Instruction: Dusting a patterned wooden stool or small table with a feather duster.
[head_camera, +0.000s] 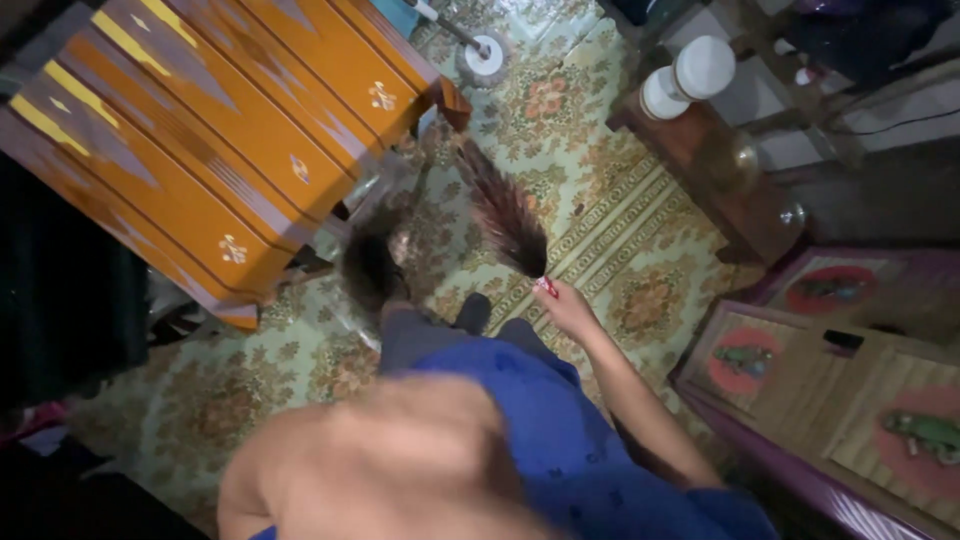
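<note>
Right hand (566, 308) fingers grip a feather duster (505, 215); left hand's fingers hidden

The right hand (566, 307) grips a feather duster (505, 215) by its red handle, plumes pointing away over the floral patterned floor (590, 200). The left arm (blurred, hand unclear) fills the foreground. Left of the duster stands an orange striped cloth-covered worktop (210, 130).

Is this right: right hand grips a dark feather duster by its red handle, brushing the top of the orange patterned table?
Not quite. The head view shows the right hand gripping the dark feather duster by its red handle, but the feathers are over the green floral patterned floor, beside the orange patterned table, not on its top.
</note>
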